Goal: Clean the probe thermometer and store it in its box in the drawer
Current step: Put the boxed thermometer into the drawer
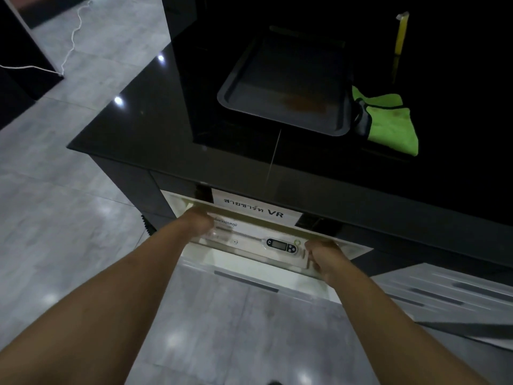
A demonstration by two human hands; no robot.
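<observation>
The probe thermometer [279,245], white with a black display, lies inside its long clear box [244,240]. I hold that box level over the open white drawer [249,269] beneath the black counter. My left hand [198,222] grips the box's left end. My right hand [323,257] grips its right end, beside the thermometer's head. The thin metal probe points left toward my left hand.
On the glossy black counter [144,126] sit a dark baking tray [286,87] and a crumpled green cloth [388,118]. A yellow strip [401,34] stands at the back right. A white label [255,209] hangs above the drawer. Grey tiled floor lies left and below.
</observation>
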